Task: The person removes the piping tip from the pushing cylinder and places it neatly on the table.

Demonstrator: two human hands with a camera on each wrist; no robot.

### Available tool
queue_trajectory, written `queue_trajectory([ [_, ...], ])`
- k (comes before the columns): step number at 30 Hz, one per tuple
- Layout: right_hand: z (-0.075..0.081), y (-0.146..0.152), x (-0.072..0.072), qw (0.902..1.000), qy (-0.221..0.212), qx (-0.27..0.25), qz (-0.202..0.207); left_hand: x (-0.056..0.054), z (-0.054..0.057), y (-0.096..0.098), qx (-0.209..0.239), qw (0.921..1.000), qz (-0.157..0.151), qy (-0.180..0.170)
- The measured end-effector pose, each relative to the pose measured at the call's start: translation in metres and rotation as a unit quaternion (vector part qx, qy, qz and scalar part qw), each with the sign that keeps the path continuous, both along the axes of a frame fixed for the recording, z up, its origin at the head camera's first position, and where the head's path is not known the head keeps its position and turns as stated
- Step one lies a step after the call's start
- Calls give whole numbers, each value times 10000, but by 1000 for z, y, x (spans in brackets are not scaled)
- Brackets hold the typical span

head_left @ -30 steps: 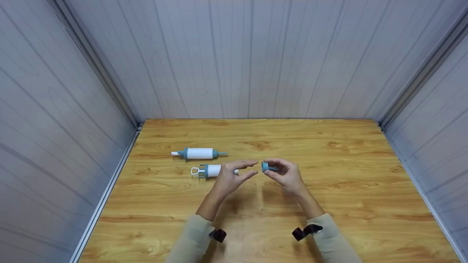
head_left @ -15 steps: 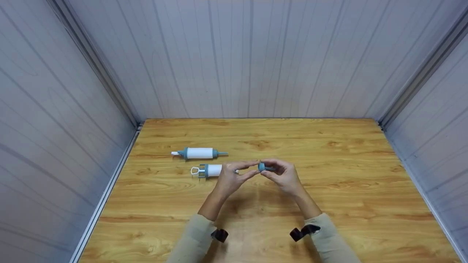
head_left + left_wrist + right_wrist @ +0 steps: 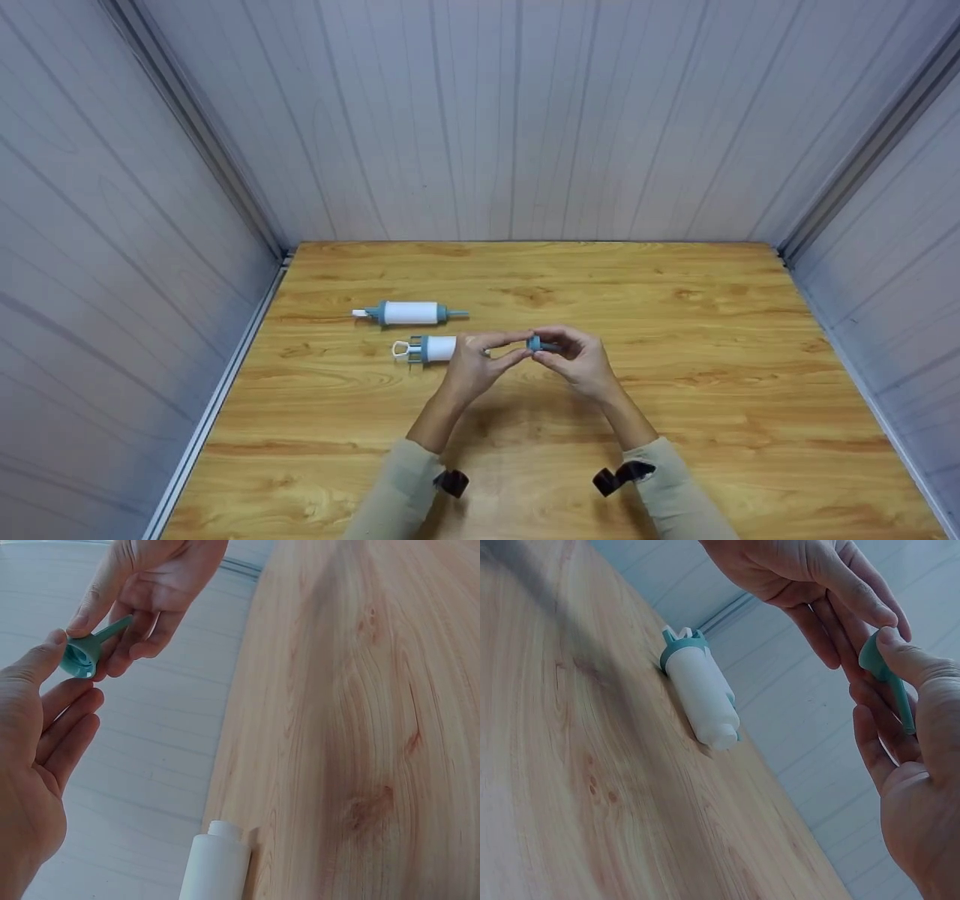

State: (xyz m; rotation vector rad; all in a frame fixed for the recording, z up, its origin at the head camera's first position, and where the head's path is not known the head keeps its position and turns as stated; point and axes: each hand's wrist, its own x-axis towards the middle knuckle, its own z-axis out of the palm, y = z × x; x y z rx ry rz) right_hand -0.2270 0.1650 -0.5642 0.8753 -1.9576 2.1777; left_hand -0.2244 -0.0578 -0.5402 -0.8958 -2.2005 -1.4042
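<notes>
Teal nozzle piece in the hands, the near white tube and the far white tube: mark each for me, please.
Teal nozzle piece [image 3: 872, 660]: right wrist view, on its wide cup.
Near white tube [image 3: 440, 349]: head view, on its barrel.
Far white tube [image 3: 410, 313]: head view, mid-barrel.

Cap [image 3: 871, 658]: teal, its stem [image 3: 902, 709] slanting down
Right hand [image 3: 930, 787]: pinches the cap, thumb foremost
Left hand [image 3: 817, 574]: fingertips at the cap's wide end
Bottle [image 3: 701, 694]: white, teal-collared, lying on the table [image 3: 592, 765]
</notes>
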Motion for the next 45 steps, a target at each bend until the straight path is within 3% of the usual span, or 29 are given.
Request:
queue_trajectory([
  [7,1,4,-1,9998,-10,160,-141,-1,2,-2,80,9996,-43,281],
  [16,1,9,1,9994,64,211,-257,0,5,-7,60,9999,-46,121],
  [24,-3,15,3,9998,-69,178,-43,2,8,-8,74,9999,-7,-73],
  [30,-5,17,3,9998,-168,85,35,1,6,-8,171,9998,-109,51],
  [38,-4,18,4,9994,-180,255,-172,1,6,-8,188,9994,-161,260],
  [45,-4,19,3,9991,-134,286,-273,1,5,-10,252,9993,-258,122],
])
